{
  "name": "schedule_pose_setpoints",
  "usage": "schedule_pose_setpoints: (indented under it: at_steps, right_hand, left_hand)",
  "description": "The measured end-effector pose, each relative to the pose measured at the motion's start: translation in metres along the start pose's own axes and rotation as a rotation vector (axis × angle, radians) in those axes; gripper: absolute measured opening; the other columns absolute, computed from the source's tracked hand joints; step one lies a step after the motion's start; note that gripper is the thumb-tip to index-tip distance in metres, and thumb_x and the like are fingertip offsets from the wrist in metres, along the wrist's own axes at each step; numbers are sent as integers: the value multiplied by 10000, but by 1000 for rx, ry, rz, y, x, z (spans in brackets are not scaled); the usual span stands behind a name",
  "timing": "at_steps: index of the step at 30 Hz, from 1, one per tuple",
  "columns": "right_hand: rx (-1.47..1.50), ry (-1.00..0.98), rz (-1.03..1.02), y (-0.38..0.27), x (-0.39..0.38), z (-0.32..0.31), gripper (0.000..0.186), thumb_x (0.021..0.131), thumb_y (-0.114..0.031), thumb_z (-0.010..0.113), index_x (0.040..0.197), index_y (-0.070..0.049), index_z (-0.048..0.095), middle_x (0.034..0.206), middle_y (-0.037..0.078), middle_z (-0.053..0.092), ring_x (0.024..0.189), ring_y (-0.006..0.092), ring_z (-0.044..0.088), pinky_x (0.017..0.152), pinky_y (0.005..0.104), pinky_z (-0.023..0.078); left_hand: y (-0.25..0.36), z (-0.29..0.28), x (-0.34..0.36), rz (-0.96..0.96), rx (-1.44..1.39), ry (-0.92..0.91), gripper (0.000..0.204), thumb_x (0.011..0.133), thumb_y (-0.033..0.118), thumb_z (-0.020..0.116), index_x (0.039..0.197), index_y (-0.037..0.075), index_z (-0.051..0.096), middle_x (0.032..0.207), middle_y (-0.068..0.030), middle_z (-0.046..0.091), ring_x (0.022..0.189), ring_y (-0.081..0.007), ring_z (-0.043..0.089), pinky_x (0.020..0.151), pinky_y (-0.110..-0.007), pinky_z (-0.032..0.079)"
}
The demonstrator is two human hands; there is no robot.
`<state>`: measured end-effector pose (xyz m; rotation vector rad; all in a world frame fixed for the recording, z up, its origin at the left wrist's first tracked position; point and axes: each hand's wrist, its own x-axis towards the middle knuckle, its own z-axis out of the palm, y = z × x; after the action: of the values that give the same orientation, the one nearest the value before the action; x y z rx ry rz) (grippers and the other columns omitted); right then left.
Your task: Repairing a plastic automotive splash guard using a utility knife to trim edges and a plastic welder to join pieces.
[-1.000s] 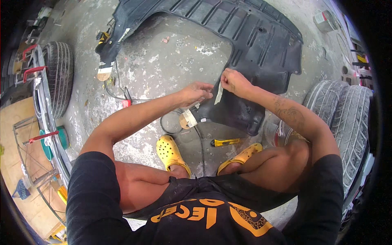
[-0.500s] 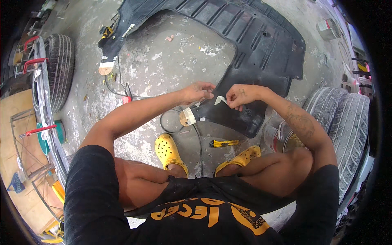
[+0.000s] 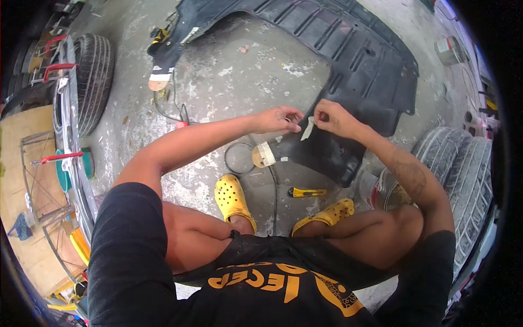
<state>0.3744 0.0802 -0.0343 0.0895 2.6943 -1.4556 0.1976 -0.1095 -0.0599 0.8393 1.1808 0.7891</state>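
A large black ribbed plastic panel [image 3: 376, 90] lies on the concrete floor before me. Over its near part, the fingertips of my right hand [image 3: 335, 119] are pinched on a short pale strip of tape [image 3: 308, 129], which hangs down. My left hand [image 3: 279, 120] hovers by the panel's inner edge, thumb and fingers curved but apart, with nothing visible in it. Just below it, a round wooden piece [image 3: 257, 157] is fixed to the panel's end with pale tape. A similar taped wooden piece [image 3: 157, 85] sits at the panel's far left end.
A yellow and black utility knife [image 3: 306, 192] lies between my yellow clogs [image 3: 231, 196]. A dark cable [image 3: 274, 201] runs over the floor. Tyres [image 3: 468, 191] stand at right beside cans [image 3: 370, 188]. At left are another tyre [image 3: 93, 82] and a rack with red handles [image 3: 62, 158].
My right hand has lifted slightly away from me, and the tape strip now hangs straighter. My left hand's fingers have spread a little. The whole view has shifted slightly.
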Motion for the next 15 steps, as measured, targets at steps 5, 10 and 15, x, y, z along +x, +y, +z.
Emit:
schedule_pose_setpoints:
  at_steps: [5, 10, 15]
  right_hand:
    - [354, -82, 212, -1, -1, -4, 123, 848, -84, 673, 835, 9, 594, 796, 50, 646, 765, 130, 634, 706, 285, 506]
    - [608, -637, 399, -25, -2, -20, 122, 845, -84, 679, 894, 17, 630, 844, 73, 696, 787, 153, 682, 723, 265, 542]
    - [574, -935, 521, -65, -5, -11, 182, 829, -107, 746, 928, 9, 648, 906, 95, 725, 823, 136, 691, 767, 275, 553]
  left_hand:
    - [13, 6, -1, 16, 72, 27, 520, 897, 236, 734, 1350, 98, 518, 1043, -45, 565, 918, -118, 570, 797, -273, 492]
    - [14, 2, -2, 80, 121, 42, 549, 877, 227, 753, 1358, 118, 511, 1018, -32, 571, 930, -126, 583, 808, -278, 485]
    - [18, 3, -2, 155, 378, 103, 591, 839, 230, 793, 1337, 81, 510, 1058, -61, 579, 928, -141, 612, 815, -294, 513]
